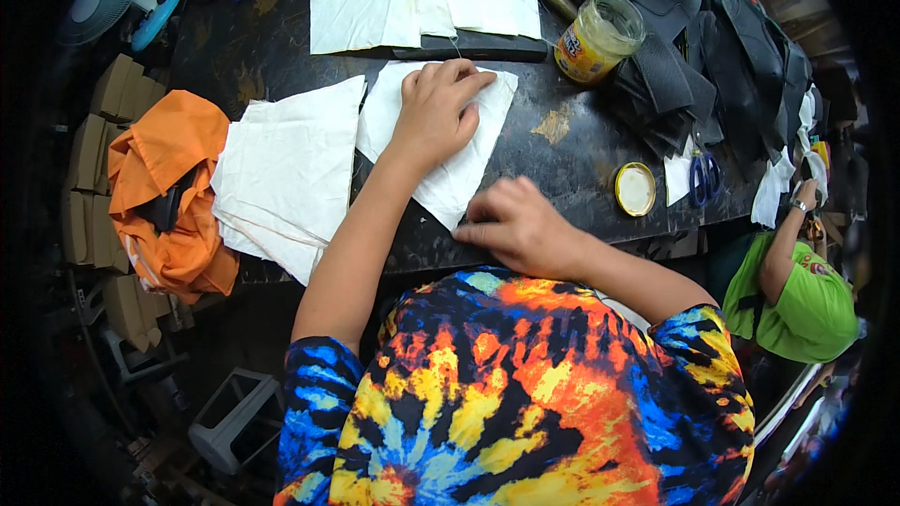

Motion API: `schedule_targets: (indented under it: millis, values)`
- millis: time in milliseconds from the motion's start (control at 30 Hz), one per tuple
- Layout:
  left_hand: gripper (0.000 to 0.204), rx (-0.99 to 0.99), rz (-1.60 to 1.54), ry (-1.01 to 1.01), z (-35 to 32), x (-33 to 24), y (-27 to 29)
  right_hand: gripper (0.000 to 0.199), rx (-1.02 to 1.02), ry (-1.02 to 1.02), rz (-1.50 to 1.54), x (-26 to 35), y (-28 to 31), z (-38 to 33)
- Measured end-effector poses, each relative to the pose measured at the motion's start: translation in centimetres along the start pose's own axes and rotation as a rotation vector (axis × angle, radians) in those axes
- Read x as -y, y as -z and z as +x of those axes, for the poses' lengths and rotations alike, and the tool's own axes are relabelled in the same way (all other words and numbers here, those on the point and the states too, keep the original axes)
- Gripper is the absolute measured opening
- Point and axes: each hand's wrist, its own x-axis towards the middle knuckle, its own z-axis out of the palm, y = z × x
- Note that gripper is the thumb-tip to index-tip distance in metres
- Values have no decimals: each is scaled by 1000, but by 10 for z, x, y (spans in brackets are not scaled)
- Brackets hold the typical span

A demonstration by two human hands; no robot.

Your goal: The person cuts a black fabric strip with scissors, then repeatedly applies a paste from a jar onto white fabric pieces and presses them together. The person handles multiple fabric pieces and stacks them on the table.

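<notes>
A white cloth piece (446,189) lies on the black worktable in front of me. My left hand (439,112) rests on its far part, fingers spread and slightly bent, pressing it down. At the near corner, my right hand (521,225) is closed, thumb and fingertips pinching the cloth's edge; it looks slightly blurred. To the left sits a stack of white cloth pieces (286,164), partly covered by my left forearm. Farther back, more white cloth (366,14) lies over a flat black block (483,49).
An open glass jar (600,37) stands at the back right; its lid (636,189) lies nearer. Blue-handled scissors (705,178) and black leather-like pieces (661,84) are on the right. Orange cloth (173,197) bunches at the left edge. A person in green (797,300) works at far right.
</notes>
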Motion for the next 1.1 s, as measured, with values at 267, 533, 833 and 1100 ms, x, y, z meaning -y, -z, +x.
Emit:
schedule_targets:
  millis: [267,533,833,1100]
  values:
    - [47,-27,15,-21,1,5,-3,37,21,-43,-273,2,-6,2]
    - [43,-21,23,-13,2,5,-4,45,24,-49,-239,3,4,3]
    - [44,-16,1,-18,-1,-1,2,48,32,-16,-26,1,0,1]
    - [42,-103,-26,-56,-2,-5,5,46,48,-83,-382,-33,26,3]
